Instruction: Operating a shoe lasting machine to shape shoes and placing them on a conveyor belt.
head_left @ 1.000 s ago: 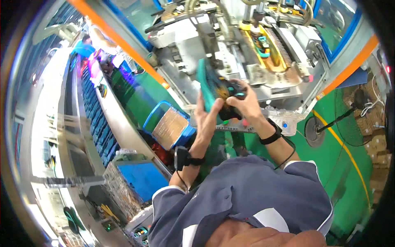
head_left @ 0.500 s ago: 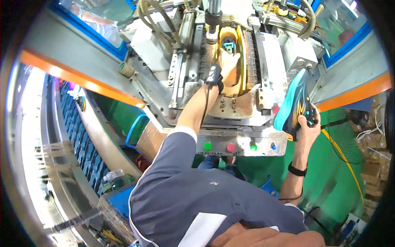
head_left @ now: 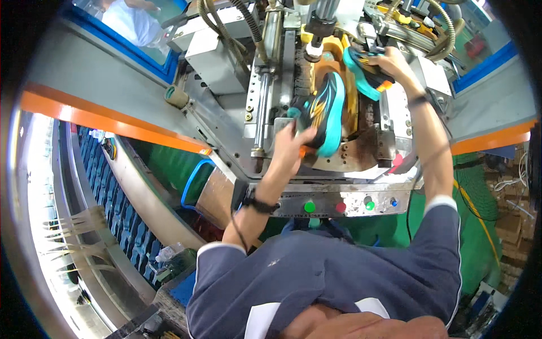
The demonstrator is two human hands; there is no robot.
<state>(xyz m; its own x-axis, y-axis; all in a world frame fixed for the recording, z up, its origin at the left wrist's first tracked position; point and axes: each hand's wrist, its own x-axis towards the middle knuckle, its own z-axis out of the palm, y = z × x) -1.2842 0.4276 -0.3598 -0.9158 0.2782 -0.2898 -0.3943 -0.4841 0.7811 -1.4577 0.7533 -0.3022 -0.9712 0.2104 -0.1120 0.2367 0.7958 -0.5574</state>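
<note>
In my left hand point(head_left: 292, 148) is a sneaker point(head_left: 326, 116), black with yellow-orange streaks and a thick teal sole. My fingers close round its near end, and the shoe tilts over the machine's trough, its sole facing right. My right hand point(head_left: 390, 65) grips a second sneaker point(head_left: 361, 76) of the same colours, farther off and to the right, over the trough's right side. Both shoes partly cover the brown trough with yellow side pads point(head_left: 352, 116). A metal press rod point(head_left: 320, 28) with a pale tip hangs just beyond the left-hand shoe.
A metal panel with green, red and blue buttons point(head_left: 309, 207) runs along the machine's front. Hoses point(head_left: 248, 22) and a cylinder point(head_left: 264, 101) stand on the left. Orange-edged guards point(head_left: 113, 127) flank both sides. A conveyor with blue ridged pads point(head_left: 121, 209) lies far left.
My left hand has drawn back from the trough and now holds a sneaker above it. My right hand has carried its sneaker from the machine's right side inward and away, over the trough's right side.
</note>
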